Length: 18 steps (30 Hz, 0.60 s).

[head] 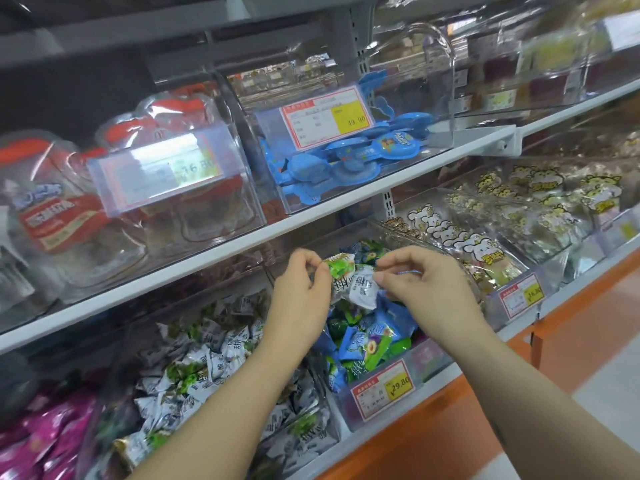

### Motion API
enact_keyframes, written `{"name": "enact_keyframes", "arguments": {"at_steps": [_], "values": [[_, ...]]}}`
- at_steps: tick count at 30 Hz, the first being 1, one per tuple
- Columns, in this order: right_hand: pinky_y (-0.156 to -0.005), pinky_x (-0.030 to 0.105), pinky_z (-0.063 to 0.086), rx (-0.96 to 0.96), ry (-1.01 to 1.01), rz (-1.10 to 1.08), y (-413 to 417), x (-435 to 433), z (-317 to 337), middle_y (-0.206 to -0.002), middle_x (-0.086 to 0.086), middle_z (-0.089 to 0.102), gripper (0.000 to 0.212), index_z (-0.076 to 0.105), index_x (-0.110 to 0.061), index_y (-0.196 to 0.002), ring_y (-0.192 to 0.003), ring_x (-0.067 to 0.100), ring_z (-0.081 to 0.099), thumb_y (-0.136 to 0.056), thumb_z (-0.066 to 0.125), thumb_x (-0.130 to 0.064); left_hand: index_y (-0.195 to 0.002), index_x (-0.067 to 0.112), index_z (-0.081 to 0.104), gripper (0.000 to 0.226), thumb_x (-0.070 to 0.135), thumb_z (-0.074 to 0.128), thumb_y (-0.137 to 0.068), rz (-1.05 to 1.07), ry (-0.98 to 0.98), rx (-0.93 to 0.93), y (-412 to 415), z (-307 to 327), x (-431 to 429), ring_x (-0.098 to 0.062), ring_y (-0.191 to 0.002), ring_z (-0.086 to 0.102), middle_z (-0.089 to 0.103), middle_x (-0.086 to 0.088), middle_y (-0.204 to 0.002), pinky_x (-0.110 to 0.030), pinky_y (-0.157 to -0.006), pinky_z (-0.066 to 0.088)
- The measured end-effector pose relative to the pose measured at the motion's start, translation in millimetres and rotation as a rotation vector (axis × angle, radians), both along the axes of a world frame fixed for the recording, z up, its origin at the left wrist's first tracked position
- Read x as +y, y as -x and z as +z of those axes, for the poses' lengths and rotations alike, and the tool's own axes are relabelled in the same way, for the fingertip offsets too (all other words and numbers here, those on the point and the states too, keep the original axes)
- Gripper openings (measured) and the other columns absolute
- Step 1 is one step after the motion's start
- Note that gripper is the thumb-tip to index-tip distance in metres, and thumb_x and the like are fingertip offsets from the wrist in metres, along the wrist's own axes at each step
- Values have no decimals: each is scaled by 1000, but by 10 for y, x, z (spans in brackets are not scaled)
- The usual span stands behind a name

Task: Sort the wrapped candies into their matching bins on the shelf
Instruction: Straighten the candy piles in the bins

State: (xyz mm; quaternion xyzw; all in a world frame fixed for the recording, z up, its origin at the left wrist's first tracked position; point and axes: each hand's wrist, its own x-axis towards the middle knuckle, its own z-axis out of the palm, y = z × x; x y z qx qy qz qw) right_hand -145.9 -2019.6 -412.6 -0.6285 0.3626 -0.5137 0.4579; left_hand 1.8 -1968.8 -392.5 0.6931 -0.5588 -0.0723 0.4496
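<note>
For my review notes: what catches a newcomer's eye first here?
At centre, the left hand pinches a green-and-white wrapped candy and the right hand a white wrapped candy, above the clear bin of blue and green sweets. On the upper shelf, bright blue plastic lollipop packs stand out.

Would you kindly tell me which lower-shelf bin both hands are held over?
The bin of blue and green candies with the 29.80 tag; the left hand and right hand pinch wrapped candies above it alone.
</note>
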Motion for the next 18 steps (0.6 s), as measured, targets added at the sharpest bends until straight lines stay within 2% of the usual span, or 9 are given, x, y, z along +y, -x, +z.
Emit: {"name": "enact_keyframes", "arguments": {"at_steps": [1,3,5,7,9,13,15,16,18], "values": [[-66,22,53,-18,11,18,-22,40,9,-68,-9,66,19,65,-24,-74,-64,8,62,-81,71,-7,-85,21,44,14,23,42,-99,-8,-8,92,14,0,29,-1,-48,44,48,5,-63,-17,-57,43],[-64,23,53,-48,22,38,-76,115,18,-67,-8,67,19,65,-23,-74,-60,8,62,-81,71,-6,-88,20,44,13,24,40,-101,-36,-73,371,57,4,99,-7,-61,55,52,0,-74,-32,-68,57],[-62,23,53,-74,20,56,-136,191,20,-68,-4,68,18,65,-22,-75,-60,10,64,-81,70,-6,-99,21,48,10,29,42,-100,-109,-138,627,108,5,198,-16,-79,64,58,-4,-95,-37,-66,60],[-64,24,53,-76,40,79,-200,260,9,-71,-1,69,19,65,-23,-75,-65,15,66,-81,70,-7,-115,25,49,21,32,50,-96,-188,-136,711,122,-30,283,-17,-93,66,61,-3,-106,-35,-68,59],[-64,20,52,-53,69,101,-246,322,-11,-72,-2,69,19,64,-24,-74,-70,15,66,-81,69,-7,-125,29,45,36,28,56,-92,-217,-96,670,104,-70,365,-11,-93,67,62,1,-109,-31,-68,58],[-62,12,45,17,113,137,-296,376,-29,-76,-8,68,16,66,-27,-78,-73,6,63,-84,69,-12,-123,37,42,40,23,60,-90,-137,14,546,-65,-78,506,-2,-87,66,56,16,-107,-24,-67,56],[-62,9,44,68,111,139,-316,362,-42,-79,-10,66,11,67,-25,-82,-74,4,60,-85,67,-15,-128,39,38,43,32,58,-91,-38,17,362,-216,-57,597,5,-97,57,48,25,-110,-19,-74,50],[-63,7,43,108,105,145,-324,348,-55,-82,-10,66,9,67,-24,-84,-77,5,60,-86,67,-15,-133,37,35,48,37,56,-91,27,0,237,-319,-60,647,8,-98,51,44,24,-114,-19,-79,45],[-65,5,43,225,104,158,-341,309,-109,-87,-10,66,6,66,-22,-87,-84,7,61,-87,65,-16,-142,32,28,56,43,52,-92,172,-52,1,-565,-89,763,7,-83,52,51,16,-112,-25,-78,42]]}}
